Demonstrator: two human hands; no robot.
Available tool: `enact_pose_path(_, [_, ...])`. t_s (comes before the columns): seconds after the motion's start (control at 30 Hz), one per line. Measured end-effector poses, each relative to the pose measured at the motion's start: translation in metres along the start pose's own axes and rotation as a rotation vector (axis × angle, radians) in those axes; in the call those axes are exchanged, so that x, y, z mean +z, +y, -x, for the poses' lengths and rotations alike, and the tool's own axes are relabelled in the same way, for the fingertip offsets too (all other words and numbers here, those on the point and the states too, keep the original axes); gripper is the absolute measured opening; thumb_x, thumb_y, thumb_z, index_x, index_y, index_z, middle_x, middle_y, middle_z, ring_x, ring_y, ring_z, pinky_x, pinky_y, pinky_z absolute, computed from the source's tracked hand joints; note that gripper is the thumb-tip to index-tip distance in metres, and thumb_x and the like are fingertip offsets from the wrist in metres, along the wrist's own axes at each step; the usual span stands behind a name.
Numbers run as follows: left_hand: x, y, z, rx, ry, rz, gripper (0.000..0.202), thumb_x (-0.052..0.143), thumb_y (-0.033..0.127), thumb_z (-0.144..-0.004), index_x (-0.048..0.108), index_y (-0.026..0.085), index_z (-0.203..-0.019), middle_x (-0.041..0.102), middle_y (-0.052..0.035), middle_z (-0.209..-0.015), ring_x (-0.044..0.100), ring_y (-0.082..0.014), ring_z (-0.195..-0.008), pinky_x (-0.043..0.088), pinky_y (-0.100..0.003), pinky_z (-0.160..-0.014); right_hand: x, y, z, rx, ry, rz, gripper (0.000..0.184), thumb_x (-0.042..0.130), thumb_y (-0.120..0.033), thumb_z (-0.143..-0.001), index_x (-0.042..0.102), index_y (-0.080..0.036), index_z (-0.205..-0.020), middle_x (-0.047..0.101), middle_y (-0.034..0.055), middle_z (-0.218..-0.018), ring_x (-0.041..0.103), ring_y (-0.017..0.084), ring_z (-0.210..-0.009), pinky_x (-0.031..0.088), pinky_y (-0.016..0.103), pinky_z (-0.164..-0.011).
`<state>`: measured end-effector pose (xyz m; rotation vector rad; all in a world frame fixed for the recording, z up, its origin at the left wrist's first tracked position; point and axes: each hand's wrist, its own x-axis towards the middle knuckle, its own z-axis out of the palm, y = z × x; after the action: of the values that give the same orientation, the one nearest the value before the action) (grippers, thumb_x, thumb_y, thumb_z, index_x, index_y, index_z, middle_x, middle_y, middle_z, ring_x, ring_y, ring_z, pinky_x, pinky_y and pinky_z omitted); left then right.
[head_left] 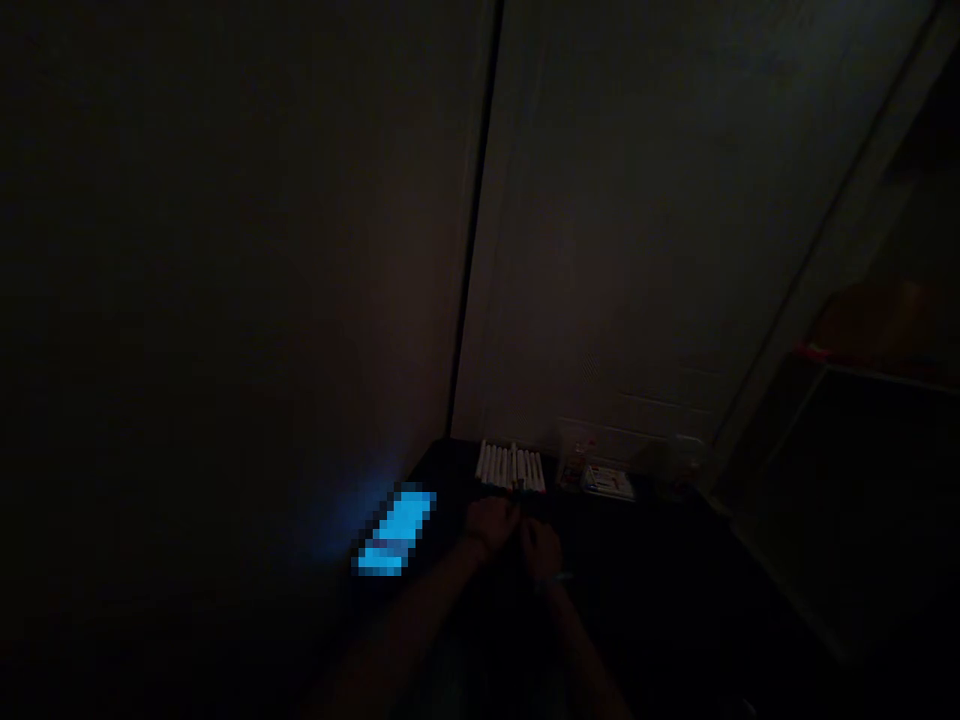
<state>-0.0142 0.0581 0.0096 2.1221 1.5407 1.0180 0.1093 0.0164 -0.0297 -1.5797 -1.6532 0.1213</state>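
Observation:
The scene is very dark. Both hands are close together over a black table top (pixel 630 560). My left hand (pixel 491 520) is closed, its fingers curled toward the other hand. Beside it, my right hand (pixel 541 545) is closed too, with a thin band at the wrist. Whatever lies between the fingers is too dark to make out. Just beyond the hands is a row of several white marker pens (pixel 510 466), lying side by side, with small dark or coloured ends nearest me.
A lit blue screen (pixel 397 532), blurred into blocks, is left of my hands. Behind the table stand pale wall panels (pixel 600 250). A small printed pack (pixel 609 482) and a clear container (pixel 574 460) sit right of the pens. A dark cabinet (pixel 885 480) is at the right.

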Motion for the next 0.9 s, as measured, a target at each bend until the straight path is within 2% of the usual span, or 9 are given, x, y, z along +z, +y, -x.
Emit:
enact_pose_path(0.1, [-0.031,-0.02,-0.041,-0.069,0.047,-0.137,0.027,0.048,0.04,-0.07,0.062,0.017,-0.067,0.06,-0.0105,-0.077,0.055,-0.0205,-0.077,0.036,-0.028,-0.069,-0.001,-0.005,0.003,-0.018,-0.021,-0.026,0.028,0.035,-0.031,-0.082,0.062,-0.026,-0.08,0.064,0.0025,-0.079,0.055,0.019,-0.076,0.035,0.028,-0.07])
enact_pose_path(0.17, [-0.048,-0.036,-0.062,-0.094,0.018,-0.268,0.025,0.045,0.035,-0.073,0.062,0.017,-0.077,0.057,-0.0113,-0.091,0.054,-0.0202,-0.082,0.037,-0.028,-0.07,-0.003,-0.009,0.005,0.0,-0.034,-0.013,0.029,0.035,-0.032,-0.082,0.063,-0.025,-0.08,0.064,0.002,-0.079,0.055,0.017,-0.076,0.035,0.027,-0.07])
enact_pose_path(0.27, [-0.059,-0.059,-0.08,-0.135,-0.06,-0.383,0.03,0.046,0.031,-0.073,0.055,0.021,-0.099,0.05,-0.0084,-0.105,0.051,-0.0186,-0.092,0.037,-0.027,-0.076,-0.005,-0.016,0.007,0.043,-0.058,0.015,0.031,0.034,-0.032,-0.083,0.063,-0.024,-0.082,0.064,0.0014,-0.081,0.055,0.016,-0.079,0.034,0.024,-0.072])
enact_pose_path(0.33, [-0.056,-0.069,-0.086,-0.133,-0.081,-0.428,0.04,0.044,0.031,-0.075,0.044,0.021,-0.114,0.046,-0.0088,-0.111,0.048,-0.019,-0.098,0.036,-0.028,-0.08,-0.005,-0.019,0.008,0.069,-0.066,0.037,0.031,0.033,-0.031,-0.083,0.063,-0.023,-0.084,0.064,0.0015,-0.083,0.054,0.015,-0.081,0.033,0.024,-0.073])
enact_pose_path(0.43, [-0.042,-0.074,-0.089,-0.087,-0.1,-0.467,0.045,0.04,0.031,-0.077,0.036,0.019,-0.121,0.042,-0.0109,-0.116,0.046,-0.0209,-0.101,0.035,-0.03,-0.083,-0.004,-0.022,0.009,0.077,-0.079,0.08,0.032,0.032,-0.031,-0.084,0.063,-0.022,-0.085,0.064,0.0015,-0.085,0.054,0.015,-0.082,0.032,0.024,-0.073])
enact_pose_path(0.57, [-0.023,-0.076,-0.089,-0.01,-0.18,-0.533,0.04,0.035,0.023,-0.079,0.038,0.022,-0.119,0.04,-0.0119,-0.117,0.048,-0.021,-0.098,0.035,-0.031,-0.083,-0.002,-0.026,0.008,0.019,-0.112,0.103,0.031,0.033,-0.03,-0.084,0.063,-0.027,-0.082,0.064,-0.0014,-0.083,0.054,0.015,-0.082,0.03,0.024,-0.073])
enact_pose_path(0.63, [-0.019,-0.079,-0.087,-0.023,-0.186,-0.564,0.035,0.03,0.02,-0.081,0.043,0.021,-0.114,0.042,-0.0124,-0.113,0.051,-0.0203,-0.093,0.037,-0.031,-0.078,0.0,-0.027,0.007,0.03,-0.129,0.112,0.031,0.033,-0.031,-0.084,0.063,-0.027,-0.08,0.064,-0.0015,-0.08,0.054,0.015,-0.08,0.03,0.024,-0.071])
enact_pose_path(0.77, [-0.023,-0.082,-0.085,-0.071,-0.208,-0.592,0.036,0.027,0.019,-0.082,0.04,0.023,-0.115,0.043,-0.0128,-0.109,0.055,-0.0176,-0.082,0.039,-0.03,-0.071,0.005,-0.029,0.006,0.071,-0.124,0.121,0.032,0.032,-0.031,-0.085,0.063,-0.027,-0.081,0.064,-0.0011,-0.082,0.054,0.015,-0.081,0.029,0.025,-0.072])
enact_pose_path(0.9, [-0.033,-0.074,-0.083,-0.067,-0.283,-0.642,0.04,0.03,0.017,-0.08,0.037,0.021,-0.119,0.051,-0.0153,-0.1,0.056,-0.0207,-0.084,0.039,-0.03,-0.069,0.005,-0.029,0.005,0.069,-0.123,0.103,0.029,0.033,-0.03,-0.084,0.062,-0.027,-0.081,0.064,-0.0015,-0.083,0.053,0.015,-0.083,0.029,0.025,-0.073])
